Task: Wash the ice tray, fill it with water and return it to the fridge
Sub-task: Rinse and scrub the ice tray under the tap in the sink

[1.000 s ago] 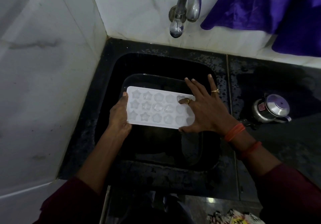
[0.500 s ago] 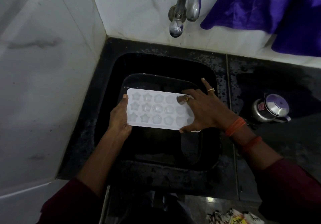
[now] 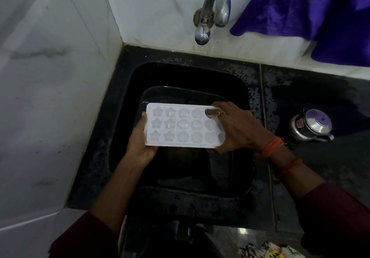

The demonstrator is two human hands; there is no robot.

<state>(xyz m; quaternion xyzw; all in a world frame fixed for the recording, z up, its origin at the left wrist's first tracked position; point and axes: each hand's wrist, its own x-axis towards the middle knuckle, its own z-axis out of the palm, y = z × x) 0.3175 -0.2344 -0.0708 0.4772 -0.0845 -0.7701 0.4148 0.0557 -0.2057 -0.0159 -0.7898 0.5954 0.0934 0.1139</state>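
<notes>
logging a change at the right end of the ice tray: a second ago the right hand lay flat with its fingers spread over the right-hand cells. now the fingers are curled over the tray's far right corner and the thumb hooks the near edge, so it grips that end. the left hand is as before, with its thumb on the left short edge and fingers underneath, also clamped on the tray. the hands are apart, one at each end.

the tray has barely shifted. it is cells up and about level, held over the middle of the sink, above the dark tub sitting inside it. i cannot tell if it touches the tub.

the tap stands over the sink's far edge, with no stream visible. i cannot tell whether the cells hold water.

my reading: the rubbing pass over the cells looks finished and a two-handed carry grip is set. i judge that a rinse or fill under the tap comes next. the risk is wet plastic and spill if the tray tilts.

the steel pot on the counter right of the sink is not involved.
</notes>
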